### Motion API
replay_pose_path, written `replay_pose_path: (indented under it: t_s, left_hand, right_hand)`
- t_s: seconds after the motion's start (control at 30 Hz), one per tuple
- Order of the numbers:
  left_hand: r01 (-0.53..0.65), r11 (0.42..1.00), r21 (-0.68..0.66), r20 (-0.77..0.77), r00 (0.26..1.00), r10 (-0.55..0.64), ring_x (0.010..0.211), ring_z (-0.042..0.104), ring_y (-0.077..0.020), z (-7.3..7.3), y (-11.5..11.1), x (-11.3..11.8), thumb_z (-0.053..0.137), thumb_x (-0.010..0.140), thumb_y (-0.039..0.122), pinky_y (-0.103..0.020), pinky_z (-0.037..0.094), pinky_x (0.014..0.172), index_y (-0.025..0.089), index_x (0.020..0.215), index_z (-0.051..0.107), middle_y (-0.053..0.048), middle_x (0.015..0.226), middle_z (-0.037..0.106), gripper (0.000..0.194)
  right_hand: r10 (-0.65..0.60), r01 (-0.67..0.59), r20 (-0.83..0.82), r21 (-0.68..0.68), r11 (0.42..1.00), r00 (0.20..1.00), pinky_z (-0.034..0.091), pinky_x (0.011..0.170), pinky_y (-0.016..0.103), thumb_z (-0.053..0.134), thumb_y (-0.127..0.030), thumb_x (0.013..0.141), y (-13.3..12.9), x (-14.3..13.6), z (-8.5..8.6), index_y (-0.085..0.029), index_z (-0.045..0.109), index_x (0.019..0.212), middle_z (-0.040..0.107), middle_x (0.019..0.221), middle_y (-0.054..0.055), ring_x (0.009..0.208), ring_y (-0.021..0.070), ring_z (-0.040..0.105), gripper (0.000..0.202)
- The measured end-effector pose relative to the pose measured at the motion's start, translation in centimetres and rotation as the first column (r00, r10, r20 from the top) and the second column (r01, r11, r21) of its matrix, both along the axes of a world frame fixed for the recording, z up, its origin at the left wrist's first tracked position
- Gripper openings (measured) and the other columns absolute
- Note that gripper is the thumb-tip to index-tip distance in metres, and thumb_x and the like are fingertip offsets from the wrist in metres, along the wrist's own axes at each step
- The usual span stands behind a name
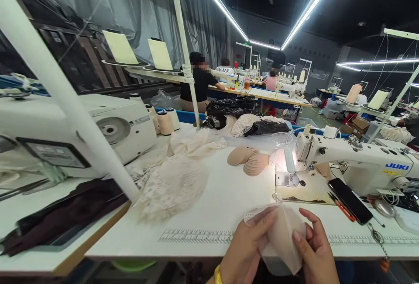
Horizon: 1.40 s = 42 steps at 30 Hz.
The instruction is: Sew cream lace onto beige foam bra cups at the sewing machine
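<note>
Pinching a beige lace-edged foam bra cup (284,236) between left hand (245,249) and right hand (316,249), both clamped, white sewing machine (356,159) at one o'clock.

Two hands (281,249) on one pale cup (283,236), two stacks of pads (250,159), one phone (350,194), three thread spools (165,120).

White table (229,205), lace pile (170,188), stacked pads (250,159), sewing machine (360,161), phone (350,194)
</note>
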<state>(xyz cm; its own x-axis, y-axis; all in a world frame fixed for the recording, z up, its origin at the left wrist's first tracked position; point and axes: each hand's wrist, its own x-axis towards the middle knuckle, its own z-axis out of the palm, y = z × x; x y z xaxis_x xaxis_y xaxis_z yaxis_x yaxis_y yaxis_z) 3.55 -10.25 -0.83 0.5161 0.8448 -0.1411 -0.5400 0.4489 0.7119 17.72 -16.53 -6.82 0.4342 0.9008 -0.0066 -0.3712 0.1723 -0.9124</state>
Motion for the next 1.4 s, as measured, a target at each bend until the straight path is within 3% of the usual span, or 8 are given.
replay_pose_path:
  t_s: [0.27, 0.77, 0.97, 1.1, 1.17, 1.23, 1.33, 1.4]
  left_hand:
    - [-0.076, 0.997, -0.011, -0.026, 0.997, 0.076, 0.102, 0.070, -0.0315, 0.1, -0.2, 1.0, 0.093, 0.068, 0.040, -0.039, 0.054, 0.095, 0.013, 0.100, 0.082, -0.014, 0.107, 0.078, 0.044]
    - [0.145, 0.985, -0.093, 0.025, 0.989, -0.143, 0.087, 0.072, -0.0294, 0.5, 0.1, 1.7, 0.086, 0.076, 0.045, -0.034, 0.057, 0.076, 0.011, 0.091, 0.074, -0.013, 0.087, 0.076, 0.039]
    - [0.032, 0.986, -0.164, 0.032, 0.999, -0.027, 0.085, 0.070, -0.0253, 0.2, 1.7, 2.0, 0.085, 0.074, 0.036, -0.035, 0.057, 0.079, 0.014, 0.090, 0.072, -0.010, 0.091, 0.075, 0.030]
    - [0.260, 0.961, 0.091, -0.047, 0.965, -0.257, 0.094, 0.070, -0.0282, 2.3, 3.4, 0.5, 0.076, 0.083, 0.046, -0.040, 0.055, 0.090, 0.014, 0.101, 0.076, -0.014, 0.100, 0.075, 0.037]
    - [0.474, 0.799, 0.369, -0.220, 0.880, -0.421, 0.104, 0.069, -0.0316, 3.8, 4.4, -0.4, 0.071, 0.085, 0.044, -0.045, 0.051, 0.099, 0.018, 0.111, 0.077, -0.013, 0.108, 0.075, 0.036]
    - [0.638, 0.521, 0.567, -0.442, 0.769, -0.462, 0.111, 0.066, -0.0321, 4.8, 5.7, -0.7, 0.075, 0.079, 0.029, -0.049, 0.041, 0.110, 0.024, 0.105, 0.079, -0.009, 0.111, 0.076, 0.026]
    - [0.730, 0.065, 0.680, -0.712, 0.679, -0.177, 0.116, 0.063, -0.0309, 4.7, 8.4, 0.2, 0.066, 0.068, 0.000, -0.055, 0.023, 0.118, 0.025, 0.080, 0.078, -0.005, 0.116, 0.075, 0.030]
    - [0.776, -0.170, 0.608, -0.777, 0.625, 0.077, 0.113, 0.064, -0.0296, 3.8, 10.4, 1.4, 0.058, 0.061, -0.008, -0.059, 0.021, 0.117, 0.023, 0.075, 0.074, -0.005, 0.121, 0.073, 0.038]
  right_hand:
    - [-0.015, 0.015, -0.005, -0.042, 0.999, 1.000, 0.057, 0.070, 0.036, 0.086, -0.053, 0.074, -0.3, -0.2, 0.4, -0.029, 0.049, 0.136, 0.074, 0.103, 0.005, 0.085, 0.0268, 0.071, 0.076]
    - [-0.020, 0.022, 0.041, -0.037, 0.999, 0.999, 0.057, 0.076, 0.038, 0.086, -0.052, 0.075, -0.1, -0.1, 0.1, -0.031, 0.044, 0.139, 0.073, 0.098, 0.004, 0.086, 0.0264, 0.069, 0.080]
    - [0.120, -0.118, 0.182, -0.022, 0.993, 0.976, 0.050, 0.071, 0.034, 0.087, -0.052, 0.072, -0.6, 1.2, -1.2, -0.030, 0.039, 0.150, 0.066, 0.078, -0.001, 0.075, 0.0232, 0.065, 0.094]
    - [0.226, -0.223, 0.300, -0.046, 0.974, 0.927, 0.048, 0.069, 0.033, 0.081, -0.047, 0.080, -0.4, 4.0, -0.5, -0.030, 0.042, 0.150, 0.066, 0.079, -0.001, 0.070, 0.0201, 0.063, 0.082]
    - [0.256, -0.276, 0.507, -0.036, 0.960, 0.823, 0.049, 0.075, 0.035, 0.074, -0.041, 0.089, 0.6, 6.0, 0.9, -0.030, 0.057, 0.136, 0.070, 0.087, 0.002, 0.078, 0.0212, 0.065, 0.051]
    - [0.208, -0.363, 0.810, 0.007, 0.932, 0.549, 0.050, 0.080, 0.037, 0.061, -0.031, 0.097, 2.5, 7.9, 2.6, -0.029, 0.071, 0.112, 0.073, 0.096, 0.006, 0.087, 0.0230, 0.064, 0.018]
    - [-0.019, -0.450, 0.998, 0.045, 0.892, 0.063, 0.048, 0.081, 0.038, 0.048, -0.022, 0.103, 6.8, 10.0, 4.2, -0.029, 0.074, 0.094, 0.077, 0.099, 0.005, 0.092, 0.0234, 0.062, 0.028]
    - [-0.085, -0.462, 0.990, 0.022, 0.887, -0.115, 0.048, 0.079, 0.037, 0.049, -0.019, 0.103, 9.6, 10.9, 4.1, -0.029, 0.074, 0.091, 0.078, 0.098, 0.004, 0.093, 0.0229, 0.062, 0.029]
